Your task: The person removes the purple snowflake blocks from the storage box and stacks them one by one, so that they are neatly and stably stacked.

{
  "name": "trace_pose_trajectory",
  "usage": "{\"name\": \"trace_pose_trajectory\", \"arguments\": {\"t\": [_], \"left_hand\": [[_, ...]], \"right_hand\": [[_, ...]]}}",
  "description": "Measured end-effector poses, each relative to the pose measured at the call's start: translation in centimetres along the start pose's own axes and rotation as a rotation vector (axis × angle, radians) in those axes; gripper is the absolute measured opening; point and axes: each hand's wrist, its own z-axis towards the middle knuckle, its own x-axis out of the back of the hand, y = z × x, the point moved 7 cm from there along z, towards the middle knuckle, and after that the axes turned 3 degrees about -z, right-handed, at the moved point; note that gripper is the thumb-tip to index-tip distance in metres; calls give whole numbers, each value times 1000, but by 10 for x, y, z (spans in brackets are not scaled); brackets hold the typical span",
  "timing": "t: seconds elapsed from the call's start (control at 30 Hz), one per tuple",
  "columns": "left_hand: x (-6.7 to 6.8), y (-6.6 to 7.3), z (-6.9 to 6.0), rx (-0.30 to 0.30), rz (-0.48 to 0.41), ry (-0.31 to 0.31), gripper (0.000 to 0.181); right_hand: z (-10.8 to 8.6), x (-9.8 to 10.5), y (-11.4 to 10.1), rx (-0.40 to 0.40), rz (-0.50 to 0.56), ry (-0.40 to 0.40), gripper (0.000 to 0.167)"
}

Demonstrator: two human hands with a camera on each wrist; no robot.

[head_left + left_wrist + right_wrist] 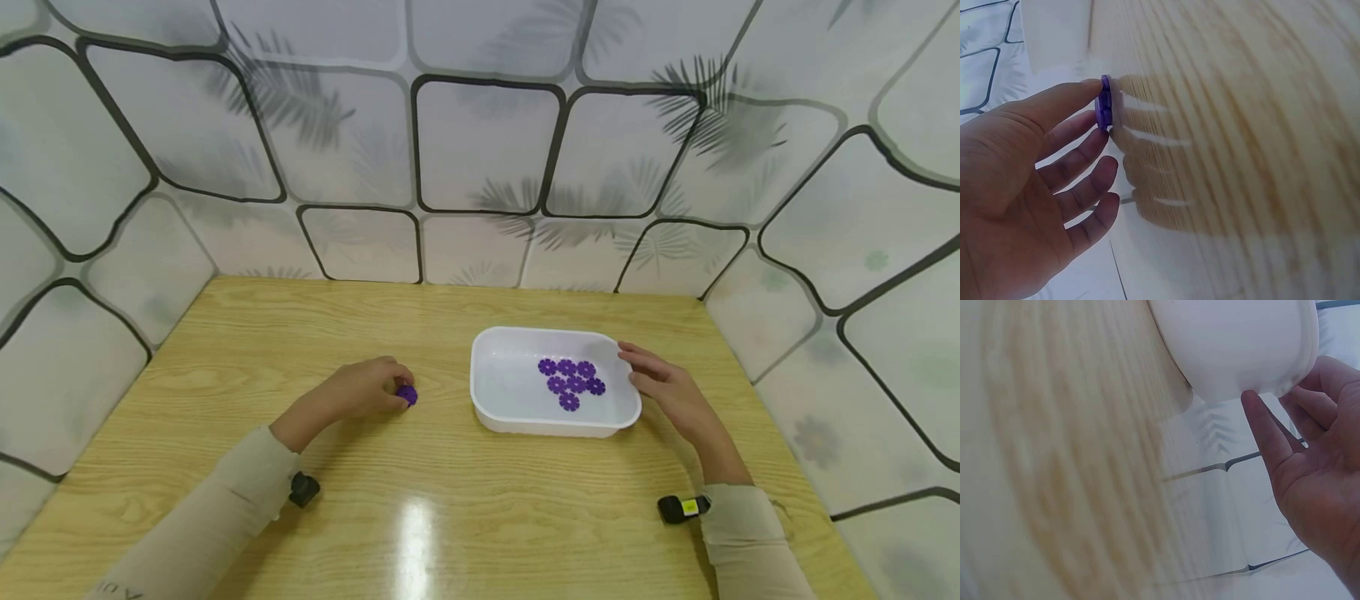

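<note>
Narrow is the grip of the left hand (363, 386) from where I stand: thumb and fingertips pinch a purple disc (407, 395) close to the table (525, 517), to the left of the white tray (510, 383) and well apart from it. I can't tell whether it touches the wood, or whether it is one piece or a small stack, since the left wrist view shows it nearly edge-on. Over at the tray's right end, the right hand (671, 392) has its fingers loosely extended, tips resting at the rim, looking to me more like steadying than clamping. Seven more discs (575, 384) lie inside, bunched toward the right half and apparently flat. I'd judge the work well along, with those seven set in the tray and only the pinched one visible outside it. What remains, as far as I can see, is with that held disc, which is not yet let go.
</note>
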Motion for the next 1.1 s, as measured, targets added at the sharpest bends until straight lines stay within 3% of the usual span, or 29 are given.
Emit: {"name": "trace_pose_trajectory", "arguments": {"t": [0.27,0.47,0.67,0.87,1.1], "left_hand": [[9,4,9,-11,1,23,40],[25,33,24,-84,-13,57,44],[28,71,51,-163,-37,66,42],[16,110,79,-271,-24,11,43],[-11,137,108,-328,-7,-52,43]], "right_hand": [[-1,-1,-1,6,11,-7,48],[0,-1,3,-1,10,-6,48],[-2,-3,3,2,12,-9,48],[-2,-2,3,3,0,-5,49],[-1,-1,5,2,13,-6,50]]}}
